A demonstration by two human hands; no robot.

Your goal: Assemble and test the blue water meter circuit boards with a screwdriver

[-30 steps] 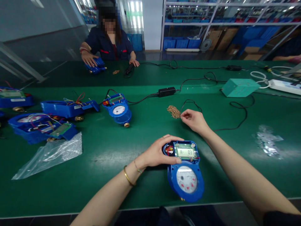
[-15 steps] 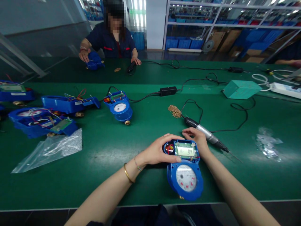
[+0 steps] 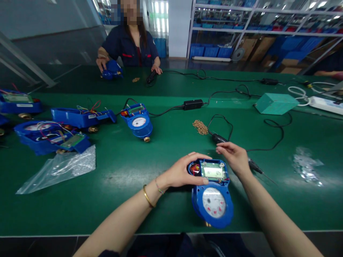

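A blue water meter (image 3: 213, 200) with a lit display (image 3: 213, 172) lies on the green table (image 3: 150, 157) in front of me. My left hand (image 3: 184, 172) is wrapped round the meter's upper left corner. My right hand (image 3: 234, 157) is just past the meter's upper right corner. Its fingers are curled over the middle of an electric screwdriver (image 3: 218, 138) that lies on the table. The screwdriver's tip sticks out to the right of my wrist. A small heap of brass screws (image 3: 200, 127) lies beyond the screwdriver.
Another blue meter (image 3: 138, 121) and several opened meters (image 3: 50, 137) with loose wires lie at the left, by a plastic bag (image 3: 59, 169). A black adapter (image 3: 193, 104), a teal box (image 3: 276, 103) and a power strip (image 3: 325, 103) are further back. A co-worker (image 3: 131, 46) handles a meter opposite.
My right hand went from the screw heap to the meter's upper right corner, then up and right onto the screwdriver. The display reading changed. My left hand stayed on the meter.
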